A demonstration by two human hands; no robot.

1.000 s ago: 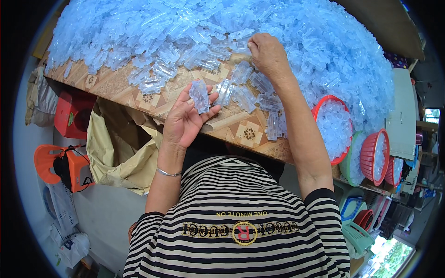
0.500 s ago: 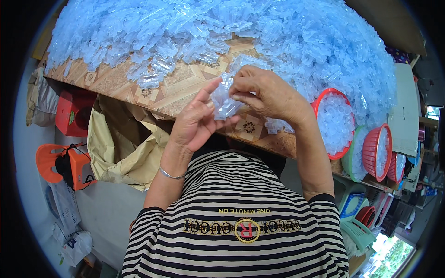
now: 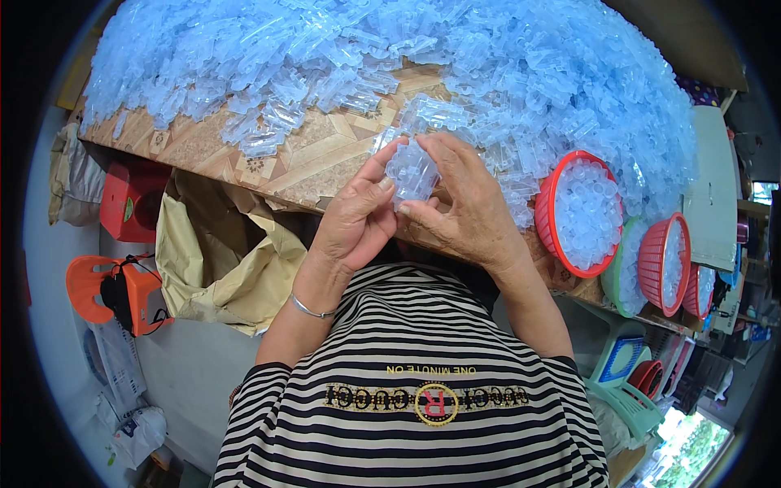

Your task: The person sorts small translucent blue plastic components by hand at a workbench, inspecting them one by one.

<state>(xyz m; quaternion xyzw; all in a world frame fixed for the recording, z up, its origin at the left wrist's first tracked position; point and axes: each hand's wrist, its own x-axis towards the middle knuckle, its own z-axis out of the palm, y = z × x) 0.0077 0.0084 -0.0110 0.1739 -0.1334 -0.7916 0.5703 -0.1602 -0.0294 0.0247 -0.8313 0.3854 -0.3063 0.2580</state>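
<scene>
Between my two hands, just over the front edge of the patterned table [image 3: 317, 167], is a small stack of clear plastic pieces [image 3: 412, 172]. My left hand [image 3: 358, 213] is closed round its left side, the thumb and forefinger against it. From the other side, my right hand [image 3: 470, 203] grips it with the thumb below and fingers at the top. How many pieces are in the stack, I cannot tell. A large heap of similar clear, bluish plastic pieces [image 3: 325, 49] covers the back of the table, and some loose ones lie just beyond my hands.
To the right stands a red basket [image 3: 543, 220] of small clear round parts, with a green basket [image 3: 612, 285] and another red basket [image 3: 651, 268] beside it. An open brown paper sack [image 3: 211, 285] hangs at the table's front left, near an orange stool [image 3: 85, 285].
My right hand has gone from pinching at the stack's top to gripping its right side. The stack is now turned with its end upward, and my left fingers have curled in.
</scene>
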